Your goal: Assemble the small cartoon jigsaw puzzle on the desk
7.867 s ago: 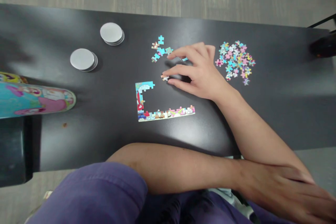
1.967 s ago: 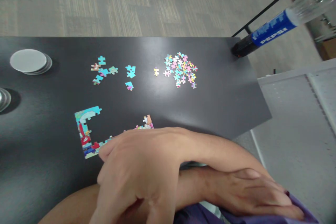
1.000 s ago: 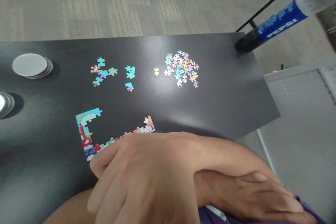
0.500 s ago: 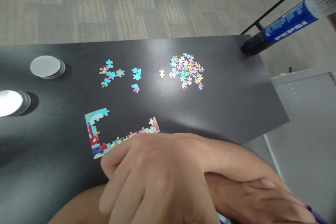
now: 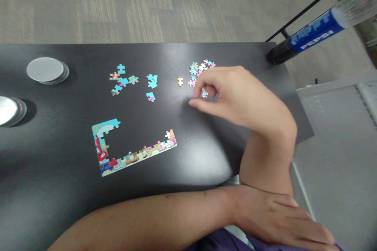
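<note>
My right hand hangs over the loose puzzle pieces, hiding part of that pile. Its thumb and curled fingers are a little apart, with nothing visible between them. My left hand lies flat with fingers stretched out, against my right arm near the elbow, below the table edge. To the left is a joined strip of jigsaw border, forming the left side, the bottom and the start of two more corners. A single yellowish piece lies just left of the pile.
Several loose pieces and a small blue group lie above the border, with one blue-pink piece nearby. Two stacks of pale discs stand at the left. A Pepsi bottle stands at the table's far right corner.
My right hand has swung up and right from in front of the border's bottom edge to the loose pile. The whole bottom strip now shows. My left hand stays low at the right.
</note>
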The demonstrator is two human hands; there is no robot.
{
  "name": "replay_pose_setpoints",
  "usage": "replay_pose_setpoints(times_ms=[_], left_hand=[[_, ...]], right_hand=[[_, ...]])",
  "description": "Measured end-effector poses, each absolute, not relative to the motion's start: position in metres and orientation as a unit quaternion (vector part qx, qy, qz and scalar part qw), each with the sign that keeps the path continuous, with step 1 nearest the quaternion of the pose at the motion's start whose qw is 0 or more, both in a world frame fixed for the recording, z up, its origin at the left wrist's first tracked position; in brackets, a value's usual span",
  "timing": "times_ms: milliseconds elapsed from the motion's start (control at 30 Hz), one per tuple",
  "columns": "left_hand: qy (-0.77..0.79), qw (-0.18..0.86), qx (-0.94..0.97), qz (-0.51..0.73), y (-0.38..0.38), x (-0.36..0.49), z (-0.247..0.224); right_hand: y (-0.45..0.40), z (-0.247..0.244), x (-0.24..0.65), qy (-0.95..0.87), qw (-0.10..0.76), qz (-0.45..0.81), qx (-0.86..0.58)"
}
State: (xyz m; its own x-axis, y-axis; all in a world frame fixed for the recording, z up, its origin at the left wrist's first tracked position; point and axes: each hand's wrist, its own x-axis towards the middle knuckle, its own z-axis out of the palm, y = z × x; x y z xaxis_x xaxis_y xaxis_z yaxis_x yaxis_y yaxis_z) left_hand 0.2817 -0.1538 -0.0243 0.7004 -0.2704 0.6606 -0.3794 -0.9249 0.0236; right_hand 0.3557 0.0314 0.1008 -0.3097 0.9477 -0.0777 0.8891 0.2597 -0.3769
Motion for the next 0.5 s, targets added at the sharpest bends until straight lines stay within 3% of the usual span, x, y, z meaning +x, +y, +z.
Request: replay_pose_setpoints(times_ms=[133,300,367,500], left_hand=[[-0.168,0.108,0.898,0.392,-0.151,0.286,-0.029],[-0.161,0.105,0.897,0.397,-0.150,0.282,-0.028],[-0.156,0.120,0.907,0.371,-0.163,0.294,-0.026],[0.049,0.185,0.965,0.181,-0.200,0.340,-0.018]], right_hand=[[0.048,0.088,0.382,-0.708,-0.045,0.147,-0.689],[0.056,0.072,0.390,-0.683,-0.067,0.194,-0.701],[0.058,0.069,0.386,-0.682,-0.071,0.201,-0.699],[0.056,0.060,0.355,-0.729,-0.045,0.200,-0.653]])
